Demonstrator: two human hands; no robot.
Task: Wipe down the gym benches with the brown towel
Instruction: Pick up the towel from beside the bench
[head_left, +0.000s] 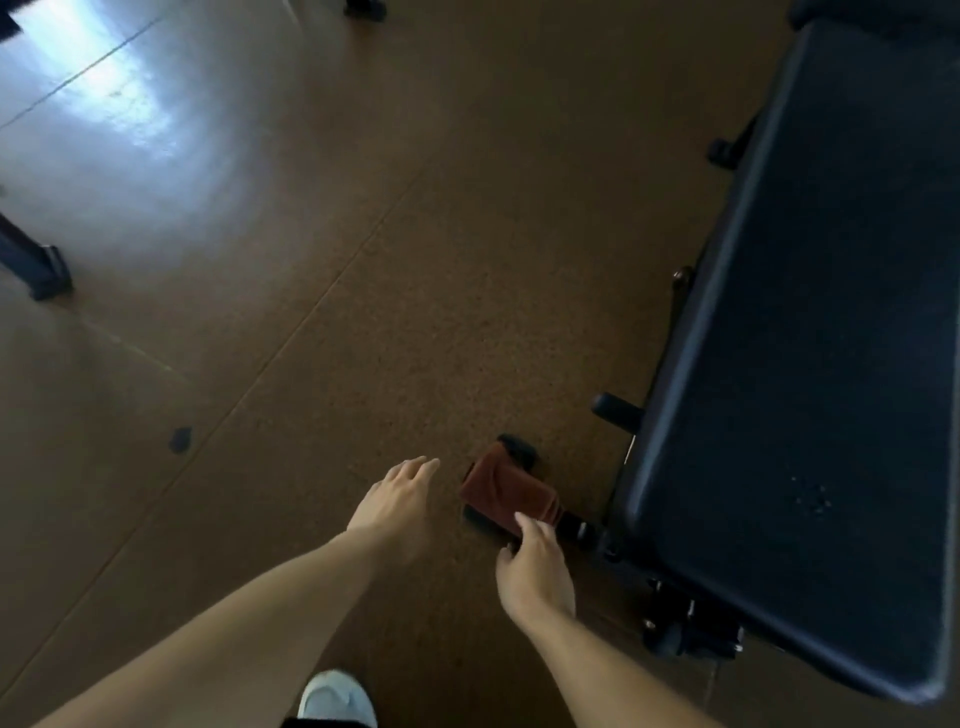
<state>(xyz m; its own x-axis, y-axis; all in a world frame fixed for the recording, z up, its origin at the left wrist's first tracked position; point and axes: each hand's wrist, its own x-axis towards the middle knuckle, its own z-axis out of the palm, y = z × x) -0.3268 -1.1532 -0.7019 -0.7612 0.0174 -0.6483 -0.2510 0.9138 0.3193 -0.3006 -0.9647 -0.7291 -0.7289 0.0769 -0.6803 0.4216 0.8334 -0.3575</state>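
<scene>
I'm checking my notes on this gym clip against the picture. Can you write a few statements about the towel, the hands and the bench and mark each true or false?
1. The towel lies on top of the bench pad. False: it is draped over a low bar beside the bench, near the floor.
2. The right hand reaches the towel's near end. True.
3. The left hand grips the towel. False: it is open, left of the towel, apart from it.
4. A white shoe shows at the bottom edge. True.
5. The bench pad is red. False: it is dark.
</scene>
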